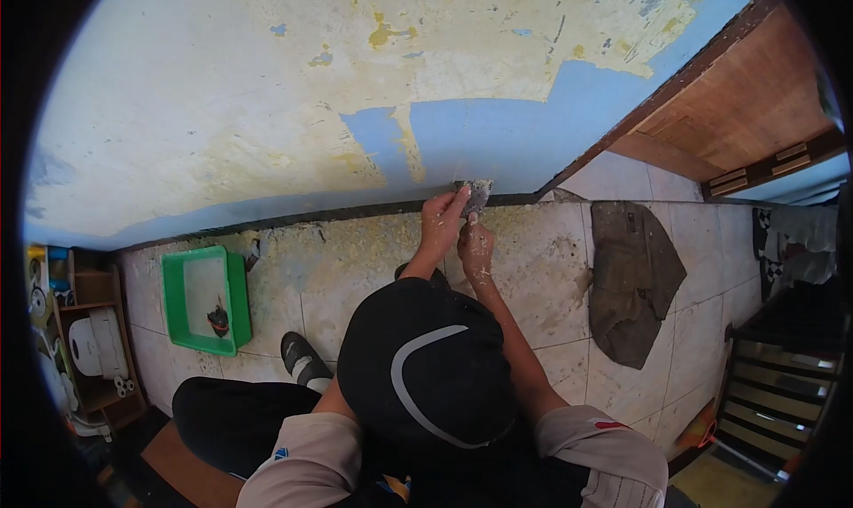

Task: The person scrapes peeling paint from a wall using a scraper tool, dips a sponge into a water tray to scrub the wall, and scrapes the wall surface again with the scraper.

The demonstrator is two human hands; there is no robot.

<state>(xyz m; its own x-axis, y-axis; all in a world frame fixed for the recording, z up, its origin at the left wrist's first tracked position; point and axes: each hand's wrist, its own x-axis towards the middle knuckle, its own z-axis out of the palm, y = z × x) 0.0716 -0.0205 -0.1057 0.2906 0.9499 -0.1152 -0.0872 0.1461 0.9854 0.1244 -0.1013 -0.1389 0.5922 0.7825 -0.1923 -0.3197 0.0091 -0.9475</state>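
My left hand (443, 216) is closed at the flat grey blade of a scraper (477, 197), its fingers on the blade's left side. My right hand (477, 241) is wrapped round the lower end of the same scraper, just right of and below my left hand. Pale flakes cling to the blade and to my right hand. The scraper is close to the foot of the wall (480, 139), which has blue paint low down and patchy yellow and cream areas above.
Paint flakes lie on the tiled floor (542, 330) along the wall. A green tray (237, 299) holding a small dark object stands left. A brown cloth (629, 281) lies right, near a wooden door (729, 90). Shelves (93, 286) stand far left, a black slatted rack (782, 375) far right.
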